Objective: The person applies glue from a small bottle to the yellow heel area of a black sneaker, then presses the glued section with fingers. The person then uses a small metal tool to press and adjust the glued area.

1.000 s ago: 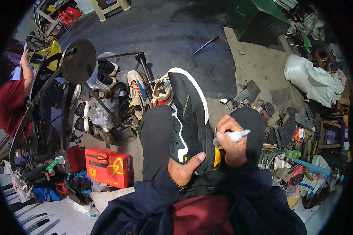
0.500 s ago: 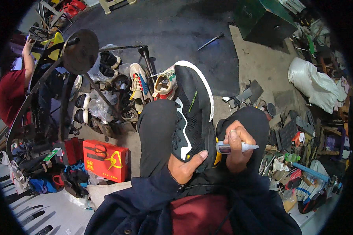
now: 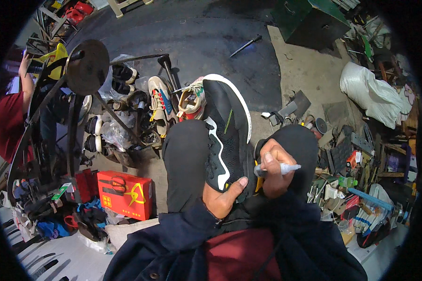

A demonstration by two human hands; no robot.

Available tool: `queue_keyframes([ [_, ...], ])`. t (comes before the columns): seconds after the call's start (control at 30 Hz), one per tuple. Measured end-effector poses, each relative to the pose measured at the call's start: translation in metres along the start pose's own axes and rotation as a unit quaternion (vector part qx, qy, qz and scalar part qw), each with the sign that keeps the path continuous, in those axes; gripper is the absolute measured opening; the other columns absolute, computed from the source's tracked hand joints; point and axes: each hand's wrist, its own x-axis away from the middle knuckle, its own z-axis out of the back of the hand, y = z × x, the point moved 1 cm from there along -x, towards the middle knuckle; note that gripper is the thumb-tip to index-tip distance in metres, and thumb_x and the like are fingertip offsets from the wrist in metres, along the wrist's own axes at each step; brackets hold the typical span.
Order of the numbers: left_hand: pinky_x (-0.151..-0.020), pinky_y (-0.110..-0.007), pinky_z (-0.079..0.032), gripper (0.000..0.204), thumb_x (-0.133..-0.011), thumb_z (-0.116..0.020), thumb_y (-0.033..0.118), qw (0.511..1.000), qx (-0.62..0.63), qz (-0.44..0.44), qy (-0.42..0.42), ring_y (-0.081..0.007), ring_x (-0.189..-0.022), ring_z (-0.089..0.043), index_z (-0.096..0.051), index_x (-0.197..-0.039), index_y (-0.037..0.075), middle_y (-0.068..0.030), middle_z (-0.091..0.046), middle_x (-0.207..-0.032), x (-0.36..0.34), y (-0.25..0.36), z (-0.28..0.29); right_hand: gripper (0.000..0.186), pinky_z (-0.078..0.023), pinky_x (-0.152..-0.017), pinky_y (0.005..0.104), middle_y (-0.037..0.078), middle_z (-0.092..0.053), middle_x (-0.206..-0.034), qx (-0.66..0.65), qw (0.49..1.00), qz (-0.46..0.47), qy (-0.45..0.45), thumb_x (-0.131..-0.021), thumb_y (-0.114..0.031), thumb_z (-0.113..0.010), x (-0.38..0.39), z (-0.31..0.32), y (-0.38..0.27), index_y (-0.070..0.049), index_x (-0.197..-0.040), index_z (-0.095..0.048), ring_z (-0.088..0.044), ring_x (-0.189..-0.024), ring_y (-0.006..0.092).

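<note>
A black sneaker [image 3: 225,117] with white-edged sole, white wavy stripe and small green stitching lies lengthwise between my knees, toe away from me. My left hand [image 3: 220,196] grips its near end, thumb over the side. My right hand [image 3: 276,175], beside the sneaker's right edge, is closed round a small translucent squeeze bottle [image 3: 289,167], held roughly level with its narrow tip pointing right. The bottle's left end is close to the sneaker. Part of something yellow shows behind that hand.
Several shoes [image 3: 159,103] lie beyond my knees. A metal stand [image 3: 86,65] rises at left, beside another person [image 3: 11,126]. A red box [image 3: 126,201] with scissors is lower left; tools and scrap [image 3: 337,201] crowd the right, with a white sack [image 3: 365,93] and green cabinet [image 3: 305,23].
The bottle, tilted tip-up a second ago, is now nearer level, still in my right hand. My left hand keeps its grip; the view has shifted slightly.
</note>
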Motion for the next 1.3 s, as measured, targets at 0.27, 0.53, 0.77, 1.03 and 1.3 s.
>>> queue_keyframes([
  [0.27,-0.120,-0.036,-0.034,0.065,-0.095,-0.066,0.004,0.997,-0.069,-0.013,-0.033,-0.0278,-0.140,-0.051,-0.043,-0.156,-0.003,-0.0153,-0.053,-0.154,0.006,0.001,0.005,0.035,-0.035,-0.056,0.0311,0.009,-0.053,-0.071,0.009,0.999,0.035,0.002,-0.094,-0.018,-0.057,0.019,0.013,-0.004,-0.001,-0.065,-0.049,-0.046,-0.060,0.0143],
  [0.53,-0.120,-0.035,-0.034,0.065,-0.095,-0.064,0.001,1.000,0.000,0.019,-0.021,-0.0263,-0.140,-0.050,-0.043,-0.156,-0.003,-0.0139,-0.053,-0.155,0.003,-0.011,-0.001,0.034,-0.035,-0.055,0.0327,0.010,-0.052,-0.068,0.012,0.995,0.092,0.047,-0.092,-0.019,-0.058,0.020,0.001,0.013,-0.001,-0.066,-0.049,-0.045,-0.058,0.0159],
  [0.77,-0.120,-0.036,-0.035,0.066,-0.095,-0.064,0.001,1.000,-0.007,-0.016,-0.012,-0.0258,-0.139,-0.051,-0.042,-0.157,-0.003,-0.0126,-0.055,-0.152,-0.009,-0.010,-0.002,0.030,-0.034,-0.056,0.0320,0.010,-0.052,-0.071,0.041,0.996,0.074,0.013,-0.090,-0.014,-0.059,0.008,-0.002,0.014,-0.001,-0.066,-0.047,-0.044,-0.058,0.0169],
  [1.03,-0.112,-0.036,-0.044,0.061,-0.093,-0.066,0.001,0.994,0.099,0.053,0.014,-0.0230,-0.128,-0.059,-0.051,-0.151,0.000,-0.0107,-0.061,-0.144,-0.004,-0.012,-0.009,0.029,-0.038,-0.060,0.0319,0.011,-0.054,-0.073,0.037,0.997,0.058,0.023,-0.092,-0.012,-0.058,0.027,0.013,0.005,0.000,-0.067,-0.051,-0.048,-0.063,0.0165],
  [1.3,-0.108,-0.035,-0.047,0.055,-0.093,-0.067,0.003,0.993,0.084,0.085,0.026,-0.0220,-0.120,-0.062,-0.053,-0.147,-0.001,-0.0085,-0.066,-0.135,-0.010,-0.012,-0.011,0.030,-0.037,-0.058,0.0329,0.011,-0.053,-0.073,0.091,0.992,0.080,0.014,-0.093,-0.012,-0.060,0.031,0.015,0.002,0.000,-0.067,-0.051,-0.048,-0.062,0.0181],
])
